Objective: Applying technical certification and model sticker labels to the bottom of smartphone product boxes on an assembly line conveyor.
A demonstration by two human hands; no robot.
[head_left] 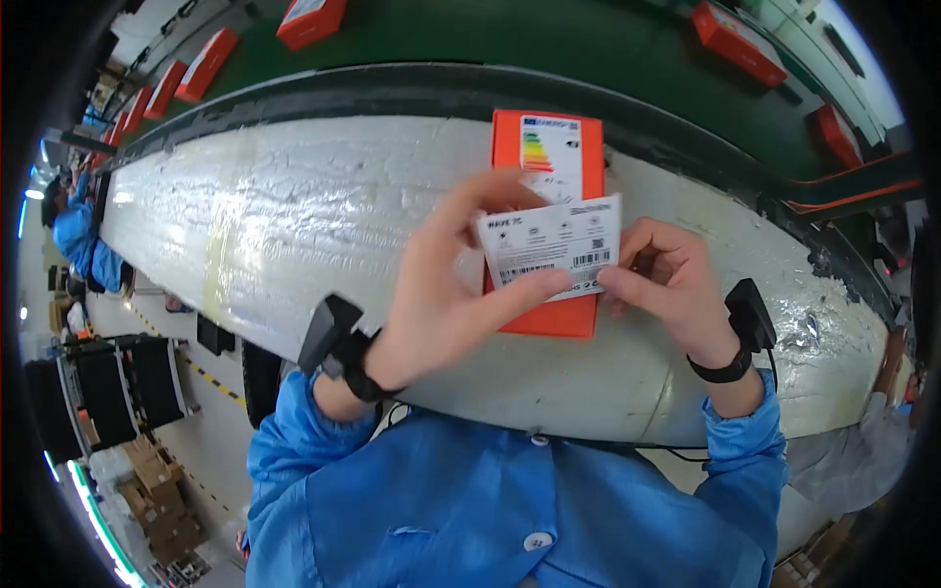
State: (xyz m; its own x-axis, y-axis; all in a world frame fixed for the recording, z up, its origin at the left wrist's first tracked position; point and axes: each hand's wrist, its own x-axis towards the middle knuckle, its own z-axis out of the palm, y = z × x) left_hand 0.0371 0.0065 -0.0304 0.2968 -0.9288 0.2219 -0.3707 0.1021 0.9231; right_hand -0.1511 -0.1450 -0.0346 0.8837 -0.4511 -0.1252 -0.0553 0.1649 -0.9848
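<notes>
Sheet (554, 240), thin, white, pinched by fingers (529, 297) of left hand (441, 289), right hand (683, 286); oblong orange box (549, 321) beneath; tabletop (323, 176) wrinkled, glossy.

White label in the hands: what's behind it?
An orange box, upper and lower ends showing, with a colour-barred sticker near the top. The box's middle is hidden by the white label and left hand.

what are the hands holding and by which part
A white printed label: left hand at its lower edge, right hand at its lower right corner.
</notes>
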